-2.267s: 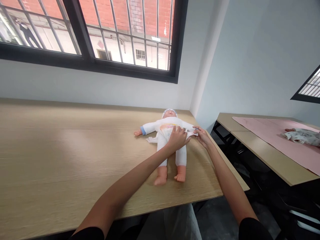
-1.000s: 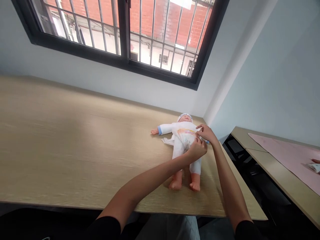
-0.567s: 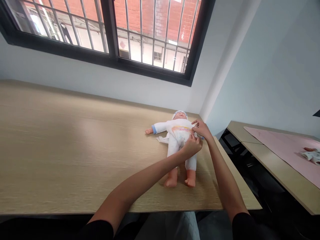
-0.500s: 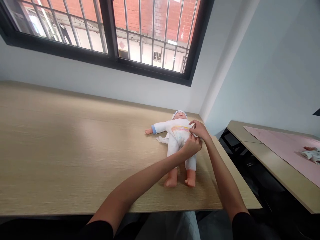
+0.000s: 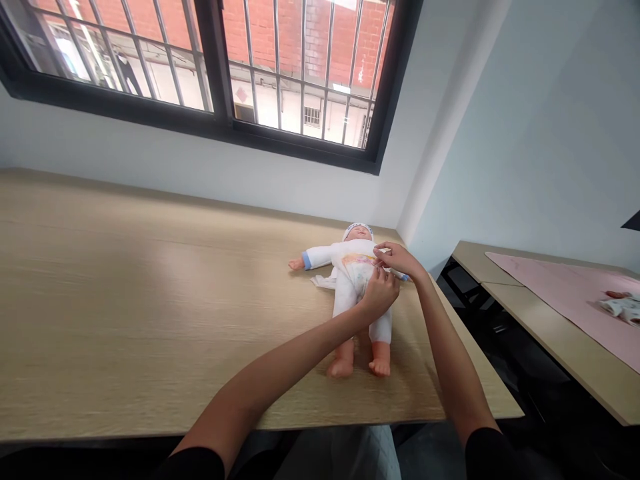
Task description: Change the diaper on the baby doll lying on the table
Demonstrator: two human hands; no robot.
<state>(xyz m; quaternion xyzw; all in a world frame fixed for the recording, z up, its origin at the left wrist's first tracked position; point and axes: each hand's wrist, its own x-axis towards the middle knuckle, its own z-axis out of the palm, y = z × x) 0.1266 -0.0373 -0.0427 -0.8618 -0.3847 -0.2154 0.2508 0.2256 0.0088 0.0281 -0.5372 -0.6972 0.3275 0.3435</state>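
Observation:
A baby doll (image 5: 345, 297) in white clothes with blue cuffs lies on its back near the table's right end, head toward the window. A diaper (image 5: 357, 269) with a coloured print is around its waist, and a white flap of it sticks out at the doll's side. My left hand (image 5: 383, 291) is at the front of the waist, fingers bent and pressed on the diaper. Just above it, my right hand (image 5: 397, 258) pinches at the diaper's upper edge. What lies between the fingertips of either hand is too small to make out.
The light wooden table (image 5: 125, 320) stretches to the left under a barred window (image 5: 300, 73). Beyond a dark gap at the right stands another table with a pink mat (image 5: 555, 290) and another clothed doll (image 5: 623, 307), partly in view.
My right hand has shifted slightly left over the doll's waist. Its fingers have moved along the diaper's upper edge, and the doll's cuff beside it now shows. My left hand has barely moved.

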